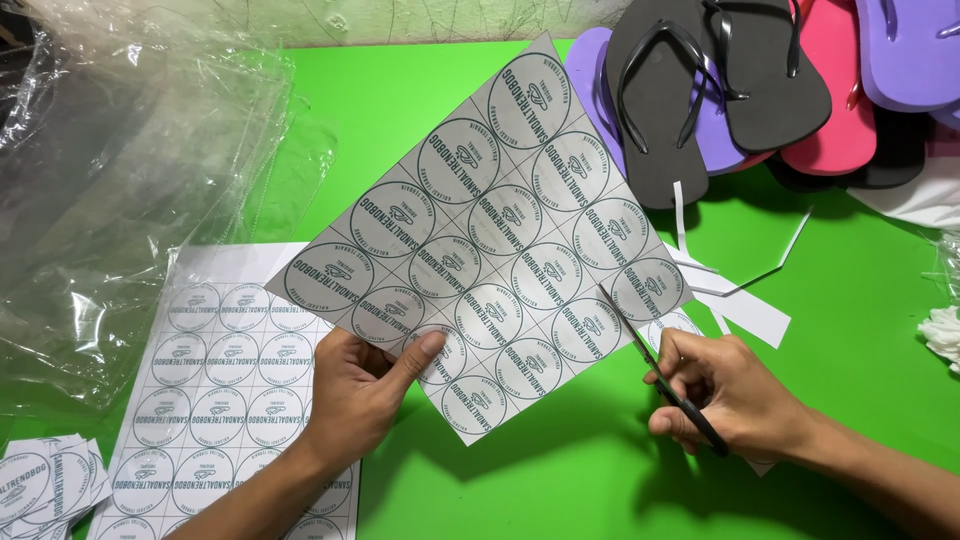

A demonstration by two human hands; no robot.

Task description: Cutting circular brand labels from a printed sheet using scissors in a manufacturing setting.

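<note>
Left hand (355, 390) pinches label sheet (490, 230) aloft; right hand (715, 385) fingers clamped on scissors (660, 375), blades parted at edge. Mid-cut; steady line needed.

A label sheet (490, 230) is held above the middle of the desk (560, 480), left hand (355, 390) at its near edge, right hand (720, 390) with scissors (660, 375) at its right edge. A second sheet (225, 390) lies near left, cut labels (45, 485) left of it. Plastic bags (120, 190) lie far left, sandals (740, 80) far right, paper strips (745, 300) near them.
</note>
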